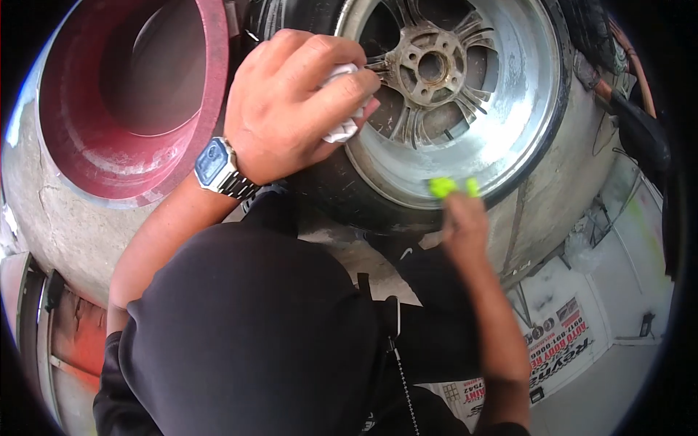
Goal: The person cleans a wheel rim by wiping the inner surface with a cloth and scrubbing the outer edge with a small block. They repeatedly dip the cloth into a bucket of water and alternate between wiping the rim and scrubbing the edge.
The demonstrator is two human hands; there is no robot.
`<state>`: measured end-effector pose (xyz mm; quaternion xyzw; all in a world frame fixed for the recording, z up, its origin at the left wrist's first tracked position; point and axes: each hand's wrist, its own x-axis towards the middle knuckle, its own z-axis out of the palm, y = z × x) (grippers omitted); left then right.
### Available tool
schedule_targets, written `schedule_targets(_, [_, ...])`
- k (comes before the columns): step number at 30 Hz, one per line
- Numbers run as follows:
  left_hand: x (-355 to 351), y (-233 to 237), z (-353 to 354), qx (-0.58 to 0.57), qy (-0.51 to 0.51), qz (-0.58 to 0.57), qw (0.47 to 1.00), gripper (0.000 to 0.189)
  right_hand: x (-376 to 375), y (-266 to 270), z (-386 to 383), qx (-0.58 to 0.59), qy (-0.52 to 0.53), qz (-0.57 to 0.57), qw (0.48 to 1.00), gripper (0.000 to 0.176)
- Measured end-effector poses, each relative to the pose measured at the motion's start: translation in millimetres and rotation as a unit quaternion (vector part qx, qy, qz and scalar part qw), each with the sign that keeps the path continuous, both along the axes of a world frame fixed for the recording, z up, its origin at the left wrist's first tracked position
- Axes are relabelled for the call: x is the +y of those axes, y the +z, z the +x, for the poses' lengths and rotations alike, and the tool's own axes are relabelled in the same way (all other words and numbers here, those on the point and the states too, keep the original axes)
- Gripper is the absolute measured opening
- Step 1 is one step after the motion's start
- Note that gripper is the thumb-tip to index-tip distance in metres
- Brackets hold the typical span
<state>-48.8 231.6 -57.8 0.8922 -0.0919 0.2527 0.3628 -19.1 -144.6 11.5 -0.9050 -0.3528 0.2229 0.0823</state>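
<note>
My left hand [294,109], with a metal-banded watch on its wrist, is closed around a crumpled white cloth or paper [342,131]. It is raised beside the left edge of a silver spoked car wheel [509,138], overlapping part of it in view. A black tire [342,196] surrounds the wheel. My right hand [465,229] is at the wheel's lower edge, its fingers on a bright yellow-green object [440,187] against the inside of the rim. Motion blurs that object, so I cannot make out its kind. Whitish smears show on the rim's inner face.
A red, hollow round piece [213,94] stands to the left on a concrete floor [87,225]. Dark and orange hoses or cables [632,62] hang at the right. A printed auto body banner [560,349] is at the lower right. My black clothing [254,320] fills the lower middle.
</note>
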Motion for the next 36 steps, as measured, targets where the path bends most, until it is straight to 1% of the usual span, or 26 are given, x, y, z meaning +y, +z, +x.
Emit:
schedule_targets(1, [-0.5, -0.3, 0.5, 0.003, -0.002, -0.005, 1.0, 0.039, -28.0, 0.3, 28.4, 0.018, 0.009, -0.057, 0.998, 0.038])
schedule_targets(4, [-0.2, 1.7, -3.1, 0.011, -0.003, -0.01, 1.0, 0.039, -7.5, -4.1, 15.7, -0.029, -0.044, -0.07, 0.996, 0.04])
schedule_targets(5, [0.4, 1.5, -0.3, 0.009, -0.006, -0.01, 1.0, 0.039, 16.6, -3.2, -14.3, -0.028, -0.025, -0.01, 0.999, 0.04])
schedule_targets(6, [2.1, 1.1, 1.0, 0.008, -0.003, -0.004, 1.0, 0.039, 60.9, 10.1, -29.9, 0.046, -0.127, 0.036, 0.99, 0.035])
schedule_targets(8, [-0.1, 2.7, -0.6, 0.011, -0.005, 0.001, 1.0, 0.039, 7.2, 4.2, -3.8, 0.012, 0.019, -0.017, 1.0, 0.032])
schedule_targets(10, [0.8, 5.2, 0.5, 0.015, -0.006, 0.002, 1.0, 0.037, -24.2, 6.1, 36.3, 0.018, -0.021, -0.061, 0.998, 0.031])
schedule_targets(11, [1.8, 6.3, -0.3, 0.019, -0.005, 0.001, 1.0, 0.036, -26.4, 2.1, 49.0, 0.023, -0.035, -0.077, 0.996, 0.03])
schedule_targets(14, [-0.1, 5.1, 1.1, 0.011, 0.006, 0.001, 1.0, 0.036, 46.0, 3.4, -20.4, -0.013, -0.062, 0.039, 0.997, 0.03])
schedule_targets(15, [0.6, 3.9, 1.1, 0.01, 0.008, 0.004, 1.0, 0.036, 50.6, 5.2, -23.7, 0.009, -0.082, 0.063, 0.995, 0.033])
schedule_targets(16, [-1.3, 3.9, -0.7, 0.011, 0.005, 0.002, 1.0, 0.037, 27.4, 4.9, -12.2, -0.006, -0.035, 0.025, 0.999, 0.032])
schedule_targets(17, [-2.4, 4.5, -1.4, 0.012, 0.008, 0.016, 1.0, 0.039, -15.2, 4.2, 15.9, -0.023, 0.011, -0.016, 1.0, 0.031])
schedule_targets(18, [-2.8, 4.3, 1.1, 0.008, 0.008, 0.01, 1.0, 0.039, -40.2, -0.6, 42.0, -0.044, 0.066, -0.047, 0.996, 0.029])
schedule_targets(19, [-2.0, 4.7, 0.9, 0.008, 0.011, 0.008, 1.0, 0.039, -31.3, 8.9, 60.9, -0.03, 0.068, -0.06, 0.995, 0.031])
schedule_targets(20, [-2.0, 5.3, -2.0, 0.012, 0.011, 0.004, 1.0, 0.039, -29.5, 2.5, 46.9, -0.021, 0.024, -0.055, 0.998, 0.031])
schedule_targets(22, [-2.3, 4.2, -0.6, 0.016, 0.012, 0.008, 1.0, 0.04, -11.6, -9.2, -7.0, -0.014, -0.07, -0.05, 0.996, 0.032])
schedule_targets(23, [-0.9, 4.4, -0.4, 0.018, 0.01, 0.01, 1.0, 0.04, 35.7, -2.6, -24.0, -0.021, -0.062, 0.052, 0.996, 0.031])
schedule_targets(24, [-1.3, 4.5, -2.9, 0.026, 0.005, 0.009, 1.0, 0.04, 56.5, 7.2, -32.7, 0.019, -0.129, 0.062, 0.99, 0.018])
schedule_targets(26, [-3.0, 4.4, -3.5, 0.024, 0.012, 0.024, 0.999, 0.041, 3.1, -0.2, 2.4, -0.035, 0.019, 0.017, 0.999, 0.028])
schedule_targets(27, [-3.0, 4.8, -4.0, 0.03, 0.015, 0.028, 0.999, 0.04, -19.0, 0.1, 28.2, -0.04, 0.032, -0.023, 0.998, 0.025])
schedule_targets(30, [-3.1, 4.3, -3.4, 0.027, 0.017, 0.012, 0.999, 0.04, -10.0, -12.3, 16.8, -0.089, -0.057, -0.009, 0.994, 0.023])
schedule_targets(31, [-3.1, 4.7, -1.5, 0.031, 0.014, 0.015, 0.999, 0.04, 11.7, -10.3, -10.0, -0.045, -0.074, -0.015, 0.996, 0.021])
schedule_targets(32, [-1.4, 5.2, -1.2, 0.034, 0.013, 0.021, 0.999, 0.04, 50.9, -3.4, -30.0, -0.026, -0.072, 0.045, 0.996, 0.017])
schedule_targets(34, [-3.2, 6.3, -6.7, 0.044, 0.006, 0.022, 0.999, 0.041, 26.9, -8.7, -29.8, -0.011, -0.098, 0.068, 0.993, 0.016])
schedule_targets(36, [-2.2, 5.5, -4.5, 0.034, 0.007, 0.028, 0.999, 0.041, -17.9, -2.7, 20.7, -0.026, -0.035, -0.02, 0.999, 0.018])
